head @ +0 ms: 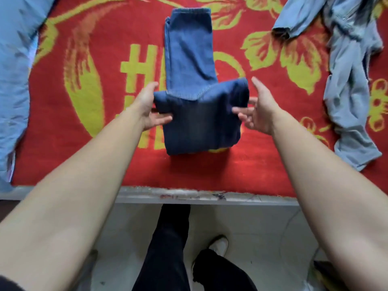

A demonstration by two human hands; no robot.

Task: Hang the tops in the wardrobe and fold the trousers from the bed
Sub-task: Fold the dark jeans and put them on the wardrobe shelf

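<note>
Both hands released, fingers straight: left hand (149,108) against half-folded jeans (199,124), right hand (258,111) at opposite edge. Risk: bulky unpinned fold may spring open on bed (84,156).

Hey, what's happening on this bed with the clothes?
A person standing at the bed is folding blue jeans on the red blanket. The left hand and right hand flank the folded-over part, fingers straight at its edges; the far end lies flat. A light blue garment and a grey garment lie at the sides.
</note>
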